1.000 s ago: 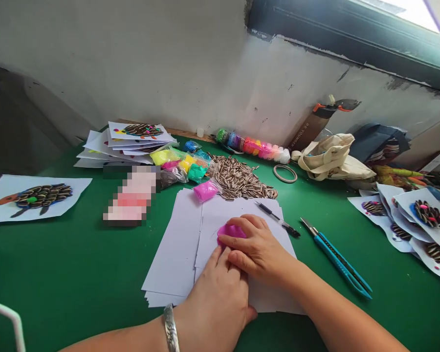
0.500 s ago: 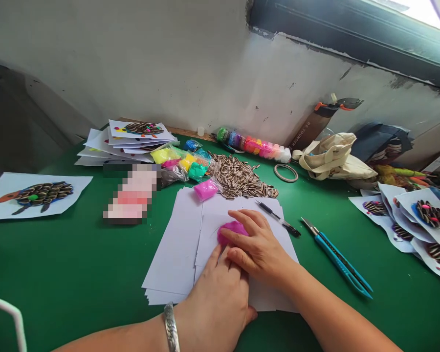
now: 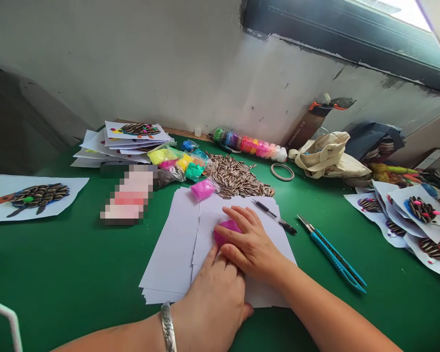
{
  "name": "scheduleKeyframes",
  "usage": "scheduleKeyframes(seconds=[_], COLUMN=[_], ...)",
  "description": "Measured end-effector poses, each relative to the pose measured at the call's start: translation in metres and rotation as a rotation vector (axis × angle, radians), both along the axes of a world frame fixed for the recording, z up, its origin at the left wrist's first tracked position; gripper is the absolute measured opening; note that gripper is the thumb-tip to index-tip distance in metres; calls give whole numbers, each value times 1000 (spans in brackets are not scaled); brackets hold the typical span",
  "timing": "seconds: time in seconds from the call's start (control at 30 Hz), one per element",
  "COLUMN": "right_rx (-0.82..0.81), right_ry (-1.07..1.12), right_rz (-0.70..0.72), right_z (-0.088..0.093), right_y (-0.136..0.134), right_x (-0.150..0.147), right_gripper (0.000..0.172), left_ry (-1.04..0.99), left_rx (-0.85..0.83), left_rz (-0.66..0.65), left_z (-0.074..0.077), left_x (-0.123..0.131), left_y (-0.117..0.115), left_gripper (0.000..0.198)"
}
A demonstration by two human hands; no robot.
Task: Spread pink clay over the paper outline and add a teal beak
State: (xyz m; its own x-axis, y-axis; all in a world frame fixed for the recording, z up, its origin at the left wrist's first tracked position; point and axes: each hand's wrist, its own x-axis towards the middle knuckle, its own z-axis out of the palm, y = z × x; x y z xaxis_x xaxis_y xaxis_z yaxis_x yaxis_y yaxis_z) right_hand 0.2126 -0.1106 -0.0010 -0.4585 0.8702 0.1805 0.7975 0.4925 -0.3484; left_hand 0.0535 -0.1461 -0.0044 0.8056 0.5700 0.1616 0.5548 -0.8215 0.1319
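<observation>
A flattened patch of magenta modelling clay [image 3: 225,232] lies on the white paper [image 3: 168,254]. My right hand [image 3: 253,244] rests over its right part, fingers spread and pressed on the clay, hiding some of it. Just below, my left hand [image 3: 220,288] lies on the sheets with its fingers stretched forward to the clay's lower edge; the right thumb and palm partly cover those fingertips. A small bag of pink clay [image 3: 203,189] sits at the top of the paper. To the right of my right hand lies a black pen [image 3: 274,216].
A blue craft knife [image 3: 337,259] lies on the green table at right, blade exposed. Behind the paper are sunflower seeds [image 3: 234,176], bagged clay [image 3: 194,171], and a roll of tape [image 3: 282,171]. Seed pictures lie left [image 3: 40,195] and right [image 3: 421,210]; a bottle [image 3: 308,122] leans near a cloth bag [image 3: 326,156].
The whole view has shifted slightly. My right hand's fingers cover a little more of the clay's right side; my left hand stays at its lower edge.
</observation>
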Motion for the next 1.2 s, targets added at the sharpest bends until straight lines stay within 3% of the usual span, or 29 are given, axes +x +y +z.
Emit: scheduleKeyframes(seconds=[0.7, 1.2], right_rx=[-18, -45], right_ry=[-33, -20], right_rz=[-13, 4], right_z=[1, -1], right_y=[3, 3], right_x=[-1, 1], right_gripper=[36, 36], left_ry=[50, 27], left_rx=[-107, -17], left_rz=[54, 72], left_z=[7, 4], left_x=[0, 0], left_y=[-1, -2], left_gripper=[59, 57])
